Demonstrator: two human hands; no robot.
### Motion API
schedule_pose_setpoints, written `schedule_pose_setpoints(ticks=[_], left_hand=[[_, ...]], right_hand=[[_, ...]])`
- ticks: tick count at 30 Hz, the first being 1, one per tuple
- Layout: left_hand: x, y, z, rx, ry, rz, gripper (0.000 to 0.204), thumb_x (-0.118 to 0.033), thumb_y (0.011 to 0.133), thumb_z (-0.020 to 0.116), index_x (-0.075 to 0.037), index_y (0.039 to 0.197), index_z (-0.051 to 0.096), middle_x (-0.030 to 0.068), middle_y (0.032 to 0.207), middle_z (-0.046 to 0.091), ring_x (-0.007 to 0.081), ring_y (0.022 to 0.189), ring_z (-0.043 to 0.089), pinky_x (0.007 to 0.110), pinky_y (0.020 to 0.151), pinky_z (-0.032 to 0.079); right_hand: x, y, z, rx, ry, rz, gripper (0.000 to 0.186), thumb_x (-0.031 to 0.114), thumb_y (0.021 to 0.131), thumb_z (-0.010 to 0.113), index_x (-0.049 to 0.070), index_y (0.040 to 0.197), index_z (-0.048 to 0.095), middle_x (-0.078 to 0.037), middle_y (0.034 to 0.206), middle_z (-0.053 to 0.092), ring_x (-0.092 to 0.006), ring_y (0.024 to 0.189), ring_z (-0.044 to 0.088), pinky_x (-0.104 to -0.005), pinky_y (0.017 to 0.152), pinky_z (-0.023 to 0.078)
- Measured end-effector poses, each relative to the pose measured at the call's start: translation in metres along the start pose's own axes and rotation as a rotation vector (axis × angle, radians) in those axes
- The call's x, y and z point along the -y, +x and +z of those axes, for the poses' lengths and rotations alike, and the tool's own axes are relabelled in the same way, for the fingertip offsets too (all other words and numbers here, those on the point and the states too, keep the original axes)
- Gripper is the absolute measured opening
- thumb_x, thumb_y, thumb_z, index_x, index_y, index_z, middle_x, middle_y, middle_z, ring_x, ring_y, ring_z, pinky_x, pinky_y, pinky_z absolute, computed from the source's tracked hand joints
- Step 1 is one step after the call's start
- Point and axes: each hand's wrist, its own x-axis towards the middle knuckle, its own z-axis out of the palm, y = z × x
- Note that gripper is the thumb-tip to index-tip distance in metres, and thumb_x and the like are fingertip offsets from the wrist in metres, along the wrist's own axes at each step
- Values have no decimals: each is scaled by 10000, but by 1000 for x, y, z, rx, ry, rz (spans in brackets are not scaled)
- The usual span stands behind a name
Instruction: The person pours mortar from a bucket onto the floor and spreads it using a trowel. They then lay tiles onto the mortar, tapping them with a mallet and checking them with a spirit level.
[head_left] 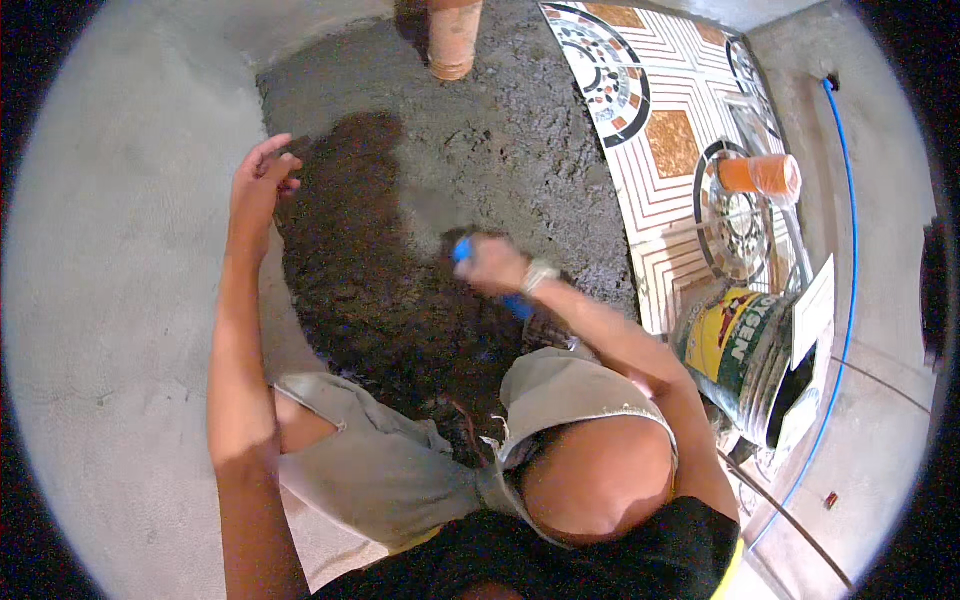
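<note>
Wet grey mortar covers the floor in front of my knees, smoother at the far side and rough and dark nearer me. My right hand, blurred by motion, is closed round the handle of a blue-handled trowel low over the middle of the mortar. The trowel's blade is mostly hidden under the hand and in shadow. My left hand is raised near the left wall, fingers apart and slightly bent, with nothing in it. Its shadow falls on the mortar.
A terracotta-coloured pipe stands up from the mortar at the far side. Patterned tiles lie on the right, with an orange pipe above them. A tipped bucket and a blue hose are at right. A plastered wall bounds the left.
</note>
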Motion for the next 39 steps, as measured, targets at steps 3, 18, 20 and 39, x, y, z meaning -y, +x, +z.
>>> schedule_pose_setpoints(ticks=[3,18,20,39], left_hand=[[-3,-1,-3,19,-57,20,365,-185,904,592,-101,1258,565,28,931,648,84,725,554,232,668,452],[-7,2,54,202,82,139,348,-160,901,610,-105,1244,586,21,898,636,90,720,563,237,685,464],[-1,-1,49,186,173,143,349,-170,905,607,-100,1247,582,19,902,636,89,726,561,236,687,460],[-4,5,39,245,270,107,363,-203,906,610,-109,1256,585,18,923,627,95,742,554,242,692,455]], right_hand=[[-64,-1,-42,-40,291,206,358,323,853,593,-33,896,591,-204,684,654,-341,582,660,-455,604,537],[-119,22,-76,-302,372,202,436,366,872,562,-52,755,585,-170,618,652,-285,571,671,-411,627,546],[-134,3,-82,-445,342,240,446,361,883,560,-57,726,579,-168,612,650,-258,543,665,-402,599,547],[-190,-118,-28,-285,414,265,394,360,964,416,16,986,610,-230,888,624,-391,830,621,-462,802,471]])
